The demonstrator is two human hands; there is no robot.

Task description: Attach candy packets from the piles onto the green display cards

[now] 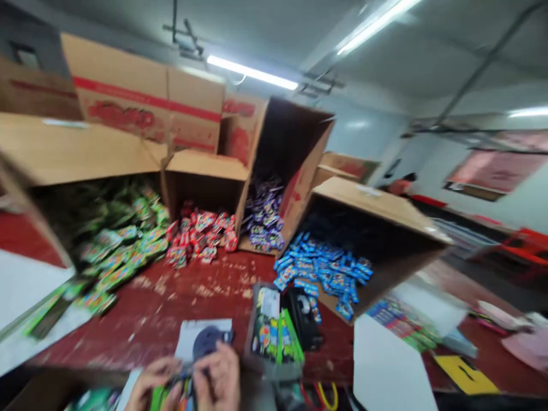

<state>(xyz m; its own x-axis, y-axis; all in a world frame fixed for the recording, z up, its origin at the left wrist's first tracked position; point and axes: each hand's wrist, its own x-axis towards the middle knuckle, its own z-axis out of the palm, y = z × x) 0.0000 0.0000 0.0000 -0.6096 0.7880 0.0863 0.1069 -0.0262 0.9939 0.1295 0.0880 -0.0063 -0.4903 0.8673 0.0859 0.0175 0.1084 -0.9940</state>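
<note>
Left hand (152,379) and right hand (222,377) closed together on small green and multicoloured sachets (171,395), low at near edge of worn red desk (171,308), tipped cardboard box spilling green packets (124,245) behind.

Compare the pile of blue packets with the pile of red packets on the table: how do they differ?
The blue packets spill from a large tipped carton on the right, while the red packets spill from a smaller carton nearer the middle. The blue pile spreads wider and reaches closer to the person; the red pile is more compact and lies farther back. Both are small, glossy sachets lying loose on the worn red table.
</note>
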